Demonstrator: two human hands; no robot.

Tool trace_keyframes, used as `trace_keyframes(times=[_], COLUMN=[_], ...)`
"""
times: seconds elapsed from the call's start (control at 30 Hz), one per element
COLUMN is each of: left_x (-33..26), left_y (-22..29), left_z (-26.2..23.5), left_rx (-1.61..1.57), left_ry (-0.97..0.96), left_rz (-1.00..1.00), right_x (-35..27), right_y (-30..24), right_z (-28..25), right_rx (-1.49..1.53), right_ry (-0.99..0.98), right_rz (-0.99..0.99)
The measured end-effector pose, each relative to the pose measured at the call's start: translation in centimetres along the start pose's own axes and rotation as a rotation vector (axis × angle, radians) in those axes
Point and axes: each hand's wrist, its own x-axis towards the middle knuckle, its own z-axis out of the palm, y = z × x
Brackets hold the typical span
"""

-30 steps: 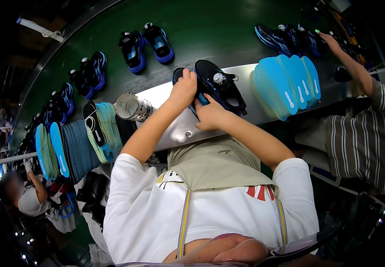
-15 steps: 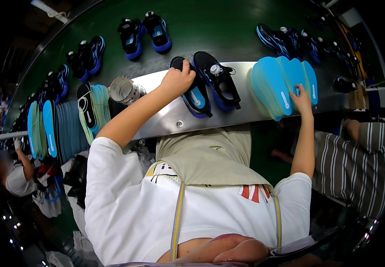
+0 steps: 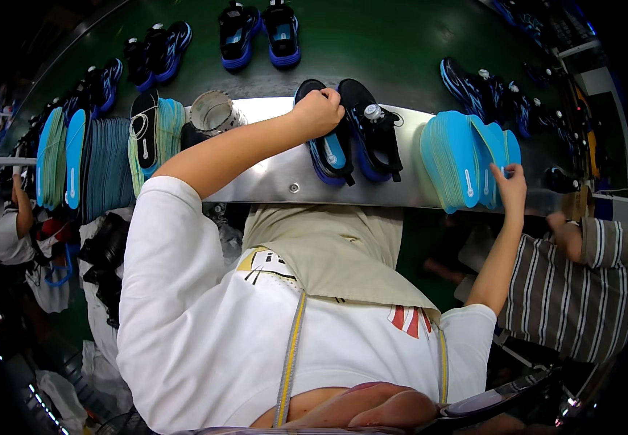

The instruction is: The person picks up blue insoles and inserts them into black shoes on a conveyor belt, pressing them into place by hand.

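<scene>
A pair of black shoes with blue soles stands on the metal shelf in front of me. My left hand (image 3: 319, 114) is closed over the upper of the left shoe (image 3: 326, 161), covering its middle; a blue insole (image 3: 334, 151) shows in the heel opening. Beside it, the right shoe (image 3: 373, 138) has a white round dial on top and is untouched. To the right stands a fanned stack of bright blue insoles (image 3: 441, 159). At its right side my right hand (image 3: 513, 187) pinches the edge of an insole (image 3: 501, 156) between thumb and fingers.
Left on the shelf are a round container (image 3: 214, 112) and rows of insoles (image 3: 111, 163), one black insole (image 3: 143, 130) among them. Beyond lies a green surface (image 3: 372, 43) with more shoes (image 3: 259, 36). A person in a striped shirt (image 3: 568, 290) is close on the right.
The view has shifted, so the shelf and shoes sit differently in it. My left hand has shifted rightward over the left shoe. On the right stack, insoles have fanned apart at my right hand.
</scene>
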Motion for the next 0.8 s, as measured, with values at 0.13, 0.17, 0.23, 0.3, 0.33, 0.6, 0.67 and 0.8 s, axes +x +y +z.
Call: trace_keyframes(times=[0.13,0.17,0.23,0.3,0.33,0.6,0.67,0.8], left_x=[-0.3,0.1,0.3,0.4,0.2,-1.1,-0.4,2.7], left_y=[0.5,0.4,0.5,-0.7,-1.5,-4.8,-2.9,4.0], left_z=[-0.2,-0.3,0.4,0.2,-0.2,-3.2,-4.3,-5.4], left_rx=[0.218,0.296,0.149,-0.121,-0.283,-1.912,-1.89,-1.2], left_ry=[0.013,0.048,0.102,0.076,0.086,0.623,0.526,0.549], left_rz=[0.136,0.223,0.153,0.172,0.15,-0.613,-0.743,-0.609], right_x=[-4.6,-6.1,-8.2,-10.3,-11.4,-12.1,-10.7,-8.0], right_y=[-5.8,-7.0,-7.4,-7.7,-8.5,-7.0,-7.4,-10.7], right_z=[-0.5,-0.5,2.0,4.2,4.1,0.2,-1.3,-3.3], right_rx=[0.307,0.39,0.469,0.506,0.524,0.842,0.863,0.871], right_ry=[-0.084,-0.125,-0.242,-0.442,-0.546,-0.636,-0.593,-0.601], right_rz=[-0.017,-0.005,-0.204,-0.192,-0.174,0.185,0.198,0.18])
